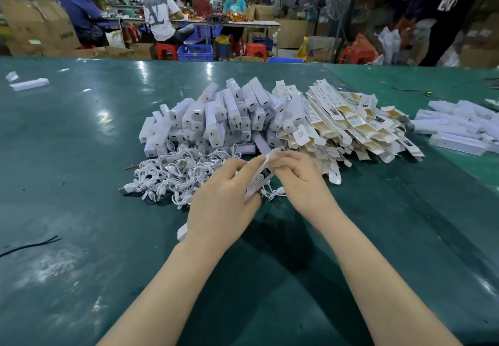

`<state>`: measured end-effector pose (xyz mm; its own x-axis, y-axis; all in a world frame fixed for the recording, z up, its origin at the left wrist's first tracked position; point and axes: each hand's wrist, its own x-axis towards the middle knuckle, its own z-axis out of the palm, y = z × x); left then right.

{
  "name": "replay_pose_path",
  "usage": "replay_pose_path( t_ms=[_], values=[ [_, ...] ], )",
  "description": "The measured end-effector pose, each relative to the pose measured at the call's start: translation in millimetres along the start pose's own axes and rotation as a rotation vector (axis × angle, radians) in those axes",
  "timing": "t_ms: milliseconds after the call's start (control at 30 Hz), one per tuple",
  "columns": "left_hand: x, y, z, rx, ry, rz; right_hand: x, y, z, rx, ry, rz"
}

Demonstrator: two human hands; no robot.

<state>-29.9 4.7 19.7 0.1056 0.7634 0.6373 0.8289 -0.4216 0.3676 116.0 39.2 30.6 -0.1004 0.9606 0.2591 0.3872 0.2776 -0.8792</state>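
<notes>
Green worktable [81,156], busy workshop. We hold one carton [259,181], near centre: left hand [221,205] wrapped round its body, right hand [299,181] pinching its far end. Packed boxes [459,127], right: few. We judge most remains: white units [216,119], cables [172,175], flat cartons [351,127].

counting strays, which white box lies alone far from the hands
The white box at the far left of the table, beside a small white scrap; the other boxes are heaped at the right.

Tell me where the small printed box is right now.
Head view, centre: the printed box is held over the green table between the left hand and right hand, just right of the tangle of white cables.
</notes>
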Motion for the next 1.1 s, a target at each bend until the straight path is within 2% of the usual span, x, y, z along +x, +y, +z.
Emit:
replay_pose_path(
  t_ms=[67, 167, 300, 433, 533, 633, 767, 1000, 1033, 1100],
  values=[
    [2.0, 0.2, -0.2, -0.107, -0.031, -0.064, -1.3, -3.1, -2.9, 0.137, -0.023, -0.016],
    [13.1, -0.4, -1.9, -0.365, -0.033, -0.158, -3.5, -10.8, -7.2, 0.382, 0.034, -0.096],
    [29.4, 5.1, -4.5, -0.653, -0.042, -0.236, -7.8, -10.9, -0.7, 0.235, 0.062, -0.264],
    [28.9, 14.4, -0.3, -0.874, 0.073, -0.149, -13.2, -15.1, -1.3, 0.283, 0.073, -0.354],
    [24.1, 19.2, 2.5, -0.913, 0.057, -0.059, -16.0, -17.1, -3.7, 0.206, 0.103, -0.468],
    [21.1, 19.6, 4.0, -1.014, -0.002, -0.005, -17.1, -17.9, -2.9, 0.218, 0.075, -0.487],
    [23.8, 17.3, 0.7, -0.882, 0.082, -0.001, -17.1, -21.8, 0.3, 0.219, 0.039, -0.486],
    [21.9, 11.8, -3.9, -0.942, 0.109, -0.037, -16.6, -22.8, -2.4, 0.494, -0.035, -0.387],
    [21.6, 7.1, -5.5, -0.959, 0.121, -0.043, -13.9, -19.8, -4.2, 0.505, -0.029, -0.364],
    [22.7, 0.6, -12.6, -1.049, 0.105, -0.118, -6.5, -10.5, -6.4, 0.376, 0.033, -0.258]
  ],
)
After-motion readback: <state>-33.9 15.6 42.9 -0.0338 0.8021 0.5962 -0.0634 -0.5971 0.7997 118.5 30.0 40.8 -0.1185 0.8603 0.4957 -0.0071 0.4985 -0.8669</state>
